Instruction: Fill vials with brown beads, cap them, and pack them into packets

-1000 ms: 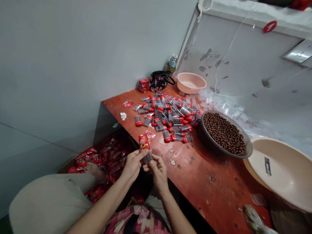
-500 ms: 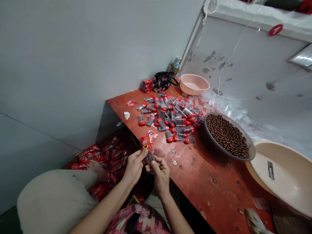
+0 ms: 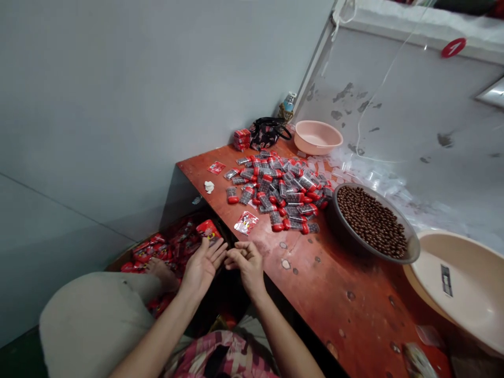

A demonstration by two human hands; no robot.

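My left hand [image 3: 202, 266] is open with its fingers spread, holding nothing, just above a filled red packet [image 3: 208, 231] at the table's near edge. My right hand [image 3: 246, 265] is open, its fingers loosely curled and empty, beside the left one. A flat red wrapper [image 3: 246, 222] lies on the orange-red table [image 3: 334, 310] just beyond my right hand. Farther on spreads a heap of clear tubes with red caps [image 3: 275, 191], filled with dark brown balls. A grey bowl of brown balls [image 3: 372, 223] stands to its right.
Below the table's left edge, a cardboard box of red packets [image 3: 165, 252] sits by my bare foot [image 3: 160, 274] and beige-clothed leg [image 3: 94, 320]. A large beige basin [image 3: 452, 283], a pink bowl [image 3: 317, 137], stacked red boxes [image 3: 242, 139] and a black bag [image 3: 268, 132] surround the table.
The tube and red packet once held between my hands have left them. My hands have parted and opened, a filled red packet lies at the box edge, and the wrapper lies on the table.
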